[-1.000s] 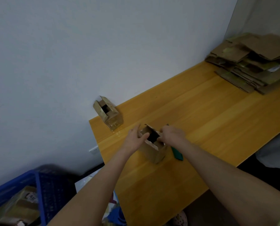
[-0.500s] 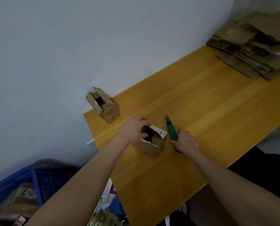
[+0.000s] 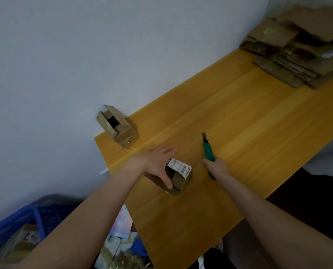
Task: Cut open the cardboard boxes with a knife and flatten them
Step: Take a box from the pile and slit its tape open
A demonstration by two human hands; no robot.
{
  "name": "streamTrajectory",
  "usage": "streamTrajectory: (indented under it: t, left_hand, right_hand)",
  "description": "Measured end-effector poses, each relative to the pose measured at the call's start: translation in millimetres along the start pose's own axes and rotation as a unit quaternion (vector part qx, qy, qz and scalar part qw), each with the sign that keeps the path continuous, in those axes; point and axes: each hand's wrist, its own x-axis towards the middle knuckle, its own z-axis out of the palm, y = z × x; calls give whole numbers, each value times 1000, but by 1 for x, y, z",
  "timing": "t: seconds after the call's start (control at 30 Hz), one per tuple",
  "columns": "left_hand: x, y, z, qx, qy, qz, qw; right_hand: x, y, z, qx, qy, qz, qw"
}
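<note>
The yellow bench point(image 3: 239, 123) runs along a pale wall, with flattened cardboard point(image 3: 297, 45) stacked at two o'clock and a second box point(image 3: 117, 129) at ten o'clock. The box point(image 3: 178, 177) you're working on lies at centre, not yet flattened. Your left hand point(image 3: 159, 164) pins it, fingers straight and spread. Your right hand point(image 3: 217, 166), at three o'clock of the box, is clenched round the knife point(image 3: 208, 150), blade out, pointing to twelve. You look ready to cut: next, bring the blade to a seam, clear of your left fingers.
</note>
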Motion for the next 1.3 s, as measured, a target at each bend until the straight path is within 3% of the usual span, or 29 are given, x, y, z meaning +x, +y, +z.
streamTrajectory:
  t: [0.13, 0.3, 0.43, 0.57, 0.67, 0.87, 1.0, 1.13, 1.3]
  left_hand:
    - [0, 3, 15, 53, 45, -8, 998]
    - [-1, -8, 19, 1, 144, -34, 989]
    - [-2, -7, 22, -37, 152, -54, 986]
    - [-14, -11, 25, -68, 118, -14, 991]
    - [-21, -14, 25, -14, 80, -20, 997]
    - [-3, -3, 29, 64, 153, -46, 985]
    - [5, -5, 31, 62, 164, -40, 984]
    - [8, -6, 33, 58, 166, -39, 984]
    - [10, -8, 31, 48, 167, -40, 984]
  right_hand:
    - [-21, -6, 3, 106, -11, 23, 994]
    - [-52, -1, 19, 78, -93, 12, 993]
    - [-57, 0, 38, 72, -79, -20, 994]
    - [-46, -7, 45, 83, -61, -13, 995]
    - [-37, -10, 43, 69, -55, -20, 996]
    - [-31, -7, 35, 69, -32, -56, 996]
    - [-39, 10, 8, -25, -5, -140, 990]
    - [-55, 33, -20, -184, -26, -232, 955]
    - [-65, 40, -39, -325, -23, -238, 915]
